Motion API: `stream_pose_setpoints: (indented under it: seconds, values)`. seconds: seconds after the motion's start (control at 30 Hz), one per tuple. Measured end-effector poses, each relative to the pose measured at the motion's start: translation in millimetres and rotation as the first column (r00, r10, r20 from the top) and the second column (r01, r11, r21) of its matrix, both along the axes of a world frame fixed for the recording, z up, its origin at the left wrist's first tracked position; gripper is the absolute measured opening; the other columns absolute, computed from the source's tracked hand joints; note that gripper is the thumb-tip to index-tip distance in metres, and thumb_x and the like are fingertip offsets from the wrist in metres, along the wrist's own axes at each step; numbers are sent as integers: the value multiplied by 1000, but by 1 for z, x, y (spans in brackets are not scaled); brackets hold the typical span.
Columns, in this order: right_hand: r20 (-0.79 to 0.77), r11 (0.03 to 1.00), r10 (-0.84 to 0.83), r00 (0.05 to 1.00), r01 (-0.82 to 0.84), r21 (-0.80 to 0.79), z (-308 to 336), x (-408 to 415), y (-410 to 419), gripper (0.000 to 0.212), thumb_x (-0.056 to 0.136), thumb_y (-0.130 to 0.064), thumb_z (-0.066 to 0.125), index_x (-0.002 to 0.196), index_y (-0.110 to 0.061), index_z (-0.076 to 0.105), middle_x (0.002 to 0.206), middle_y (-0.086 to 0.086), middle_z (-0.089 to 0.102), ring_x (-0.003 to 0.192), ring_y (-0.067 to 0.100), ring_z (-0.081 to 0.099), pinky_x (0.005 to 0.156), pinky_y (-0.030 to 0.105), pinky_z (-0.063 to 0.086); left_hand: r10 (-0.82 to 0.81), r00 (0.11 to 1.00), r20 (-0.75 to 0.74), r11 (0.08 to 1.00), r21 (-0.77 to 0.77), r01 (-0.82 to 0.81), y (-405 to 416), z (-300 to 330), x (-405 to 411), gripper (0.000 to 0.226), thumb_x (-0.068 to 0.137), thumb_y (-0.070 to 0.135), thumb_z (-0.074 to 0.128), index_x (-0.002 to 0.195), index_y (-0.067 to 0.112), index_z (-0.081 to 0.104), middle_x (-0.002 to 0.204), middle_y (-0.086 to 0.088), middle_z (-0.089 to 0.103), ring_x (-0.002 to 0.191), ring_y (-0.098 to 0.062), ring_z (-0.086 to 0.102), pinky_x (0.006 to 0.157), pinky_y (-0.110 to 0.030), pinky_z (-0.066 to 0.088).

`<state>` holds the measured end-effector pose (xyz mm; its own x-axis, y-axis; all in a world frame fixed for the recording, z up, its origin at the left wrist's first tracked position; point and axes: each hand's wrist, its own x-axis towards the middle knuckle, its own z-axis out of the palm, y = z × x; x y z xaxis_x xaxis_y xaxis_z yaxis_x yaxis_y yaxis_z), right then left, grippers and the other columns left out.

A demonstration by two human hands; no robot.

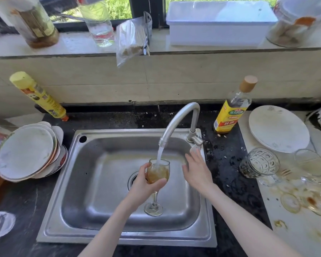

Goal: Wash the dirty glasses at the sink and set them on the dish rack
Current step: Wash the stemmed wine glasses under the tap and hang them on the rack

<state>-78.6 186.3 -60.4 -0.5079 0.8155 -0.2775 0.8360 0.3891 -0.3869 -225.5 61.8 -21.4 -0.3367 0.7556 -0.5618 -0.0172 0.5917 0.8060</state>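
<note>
Water runs from the faucet (180,119) straight into the wine glass (157,175), which the left hand (144,184) holds upright by the bowl, fingers and thumb curled round it, over the middle of the sink (93,182) just above the drain. The liquid inside is brown and foamy, so the rinse looks barely begun. The right hand (196,169) hovers with fingers straight and holding nothing, just below the tap lever (195,148) at the sink's back right corner. To do this well I would keep the rim centred under the stream, let it fill, then tip it out toward the drain — gripping the bowl, not the thin stem. Room is good inside the basin; the spout hangs close above the rim, so lower before tilting. More dirty glasses (259,163) crowd the counter's right edge — stacked plates (26,153) fill the left
</note>
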Motion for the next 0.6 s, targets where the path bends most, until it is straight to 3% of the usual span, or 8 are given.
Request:
stream_pose_setpoints:
  seconds: [0.07,0.1,0.17,0.2,0.3,0.43,0.53,0.6]
  values:
    - [-288,950,-252,924,180,-255,11,-1,-19,39,99,-26,40,133,-9,47,144,9,40,130,18,40,108,27,27,50,991,126,998,-31,-47,2,2,2,60,80,22,72,127,23,35,107,-5,61,85,-18,65,71,-31,57]
    - [-341,859,-404,849,225,-460,19,-3,-28,34,99,-28,41,126,-9,53,131,9,52,112,16,53,99,27,38,91,974,210,995,-56,-81,3,2,3,56,81,22,71,126,19,39,106,-9,62,82,-21,66,68,-32,57]
    - [-279,559,-634,721,178,-810,33,-9,-44,31,99,-34,42,110,-12,60,107,8,63,87,17,63,81,28,53,138,920,366,988,-111,-104,6,5,4,46,83,26,68,122,12,48,103,-14,67,81,-27,68,70,-36,57]
    - [-227,456,-666,711,146,-878,38,-12,-49,33,99,-38,41,105,-13,61,99,6,66,83,18,65,74,28,55,143,894,425,987,-125,-98,7,5,5,41,83,29,66,117,10,53,101,-15,69,84,-30,69,73,-38,57]
    - [-168,405,-655,737,155,-901,43,-18,-50,36,98,-42,40,110,-13,58,96,4,65,85,16,63,65,23,53,191,851,489,978,-172,-121,11,2,8,37,86,36,62,107,6,62,94,-15,72,88,-31,69,70,-35,57]
    - [-122,362,-669,733,178,-915,48,-29,-45,29,100,-36,36,111,-16,53,89,2,57,81,16,60,72,33,54,199,867,457,976,-172,-133,17,0,8,37,88,41,59,107,9,62,92,-12,72,82,-25,71,65,-32,57]
    - [-120,334,-698,706,174,-926,51,-38,-44,27,100,-32,33,100,-16,54,81,1,54,73,16,57,69,34,55,193,912,362,977,-155,-145,19,3,5,35,95,43,45,100,13,61,66,1,68,57,-10,64,63,-27,52]
    - [-103,326,-713,693,198,-924,50,-42,-44,33,101,-40,29,101,-19,55,85,1,58,75,16,56,63,30,53,143,961,237,985,-131,-115,19,4,3,42,95,51,35,102,19,61,72,4,68,60,-8,58,66,-25,47]
